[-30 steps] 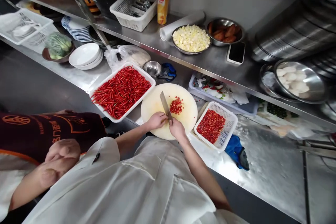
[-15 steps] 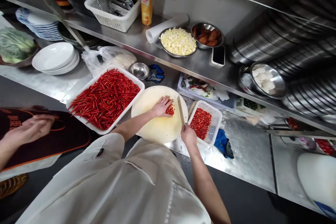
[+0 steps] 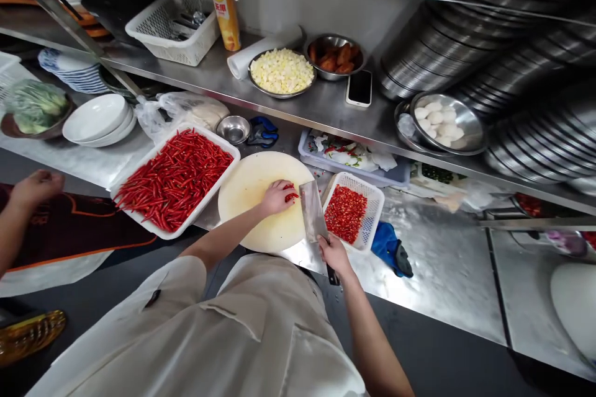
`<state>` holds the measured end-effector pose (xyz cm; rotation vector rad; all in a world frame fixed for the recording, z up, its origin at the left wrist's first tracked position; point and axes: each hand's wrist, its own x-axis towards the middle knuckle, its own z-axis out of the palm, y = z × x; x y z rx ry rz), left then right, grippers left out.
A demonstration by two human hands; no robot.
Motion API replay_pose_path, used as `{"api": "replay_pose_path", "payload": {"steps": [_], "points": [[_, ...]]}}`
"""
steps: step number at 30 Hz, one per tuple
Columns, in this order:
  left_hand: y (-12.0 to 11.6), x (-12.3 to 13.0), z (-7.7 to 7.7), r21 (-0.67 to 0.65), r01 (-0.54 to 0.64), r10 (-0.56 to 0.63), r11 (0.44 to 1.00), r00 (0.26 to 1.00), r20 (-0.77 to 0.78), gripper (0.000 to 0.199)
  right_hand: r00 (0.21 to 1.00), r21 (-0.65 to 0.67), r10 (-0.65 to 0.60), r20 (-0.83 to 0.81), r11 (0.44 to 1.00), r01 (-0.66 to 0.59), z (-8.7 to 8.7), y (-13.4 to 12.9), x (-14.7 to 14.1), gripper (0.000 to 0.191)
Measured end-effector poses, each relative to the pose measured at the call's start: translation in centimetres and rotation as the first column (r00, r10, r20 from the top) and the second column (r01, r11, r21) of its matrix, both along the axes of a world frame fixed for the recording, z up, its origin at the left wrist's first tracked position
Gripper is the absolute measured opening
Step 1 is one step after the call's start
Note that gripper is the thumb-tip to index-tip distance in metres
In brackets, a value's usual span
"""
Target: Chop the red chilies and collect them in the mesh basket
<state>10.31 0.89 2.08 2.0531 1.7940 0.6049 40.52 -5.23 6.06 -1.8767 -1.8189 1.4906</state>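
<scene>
On the round cutting board (image 3: 254, 229), my left hand (image 3: 275, 198) has its fingers curled over a small heap of red chili pieces (image 3: 291, 194). My right hand (image 3: 336, 255) grips a cleaver (image 3: 313, 208) by its dark handle. Its broad blade lies at a slant over the board's right edge, just right of the chilies, with its flat side showing. Close by on the right, a white perforated basket (image 3: 374, 221) contains chopped red chilies (image 3: 345, 214). Left of the board, a white tray (image 3: 231, 169) is heaped with whole red chilies (image 3: 177, 180).
A steel shelf (image 3: 288, 110) runs above the counter, bearing a bowl of pale diced food (image 3: 282, 71), a phone (image 3: 359, 88) and stacked steel bowls. A blue glove (image 3: 392, 249) lies right of the basket. Another person's hand (image 3: 40, 189) is at the far left.
My left hand has gone from flat on the chili pieces to curled over them. The cleaver has turned from edge-on to showing its flat side, at the board's right edge. The view has shifted.
</scene>
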Motion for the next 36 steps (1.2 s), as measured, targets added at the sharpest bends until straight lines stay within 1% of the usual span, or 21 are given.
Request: {"api": "replay_pose_path", "payload": {"steps": [2, 5, 7, 9, 11, 13, 16, 19, 22, 25, 27, 31, 34, 36], "points": [[0.4, 1.2, 0.3, -0.022, -0.065, 0.065, 0.998, 0.998, -0.020, 0.023, 0.997, 0.048, 0.045, 0.054, 0.998, -0.048, 0.5, 0.2, -0.1, 0.038], [0.7, 2.3, 0.7, -0.035, -0.137, 0.135, 0.990, 0.990, -0.049, 0.015, 0.980, 0.130, 0.113, 0.164, 0.982, -0.136, 1.6, 0.5, -0.3, 0.036], [0.7, 2.6, 1.0, -0.032, -0.171, 0.168, 0.985, 0.983, -0.072, 0.010, 0.960, 0.154, 0.155, 0.232, 0.969, -0.194, 2.4, 0.3, -0.2, 0.036], [0.6, 2.5, 1.3, -0.020, -0.178, 0.176, 0.984, 0.980, -0.090, 0.011, 0.941, 0.156, 0.193, 0.277, 0.957, -0.243, 3.0, -0.3, 0.1, 0.037], [0.5, 2.1, 1.4, 0.000, -0.133, 0.132, 0.991, 0.986, -0.102, 0.014, 0.923, 0.150, 0.225, 0.312, 0.948, -0.281, 3.5, -1.1, 0.4, 0.037], [0.5, 1.7, 1.4, 0.017, -0.056, 0.057, 0.998, 0.993, -0.104, 0.017, 0.902, 0.134, 0.251, 0.351, 0.940, -0.314, 4.0, -1.8, 0.5, 0.037], [0.5, 1.1, 1.1, 0.031, 0.014, -0.011, 0.999, 0.996, -0.085, 0.018, 0.862, 0.100, 0.282, 0.421, 0.930, -0.354, 4.6, -2.1, -0.1, 0.040], [0.7, 0.8, 0.7, 0.040, 0.010, -0.007, 0.999, 0.998, -0.060, 0.017, 0.821, 0.057, 0.283, 0.496, 0.933, -0.356, 5.2, -1.7, -1.5, 0.042], [0.6, 0.6, 0.5, 0.040, -0.014, 0.015, 0.999, 0.999, -0.044, 0.016, 0.801, 0.031, 0.288, 0.524, 0.934, -0.356, 5.8, -0.8, -2.7, 0.040], [0.5, 0.3, 0.5, 0.053, -0.001, 0.003, 0.999, 0.999, -0.037, 0.015, 0.800, 0.033, 0.292, 0.524, 0.931, -0.362, 6.2, -0.5, -2.9, 0.037], [0.3, 0.0, 0.5, 0.066, 0.025, -0.023, 0.998, 0.999, -0.035, 0.016, 0.803, 0.058, 0.273, 0.530, 0.933, -0.356, 6.2, -0.8, -2.7, 0.037], [0.2, -0.5, 0.1, 0.087, 0.068, -0.065, 0.994, 0.997, -0.035, 0.018, 0.830, 0.110, 0.238, 0.504, 0.936, -0.335, 5.8, -2.0, -2.6, 0.039], [0.3, -0.3, -0.1, 0.089, 0.101, -0.098, 0.991, 0.995, -0.036, 0.018, 0.840, 0.057, 0.221, 0.495, 0.957, -0.285, 4.8, -2.4, -3.5, 0.036], [0.3, -0.3, 0.1, 0.083, 0.102, -0.100, 0.991, 0.994, -0.034, 0.018, 0.862, 0.049, 0.179, 0.475, 0.972, -0.230, 4.1, -2.2, -4.0, 0.032]]}}
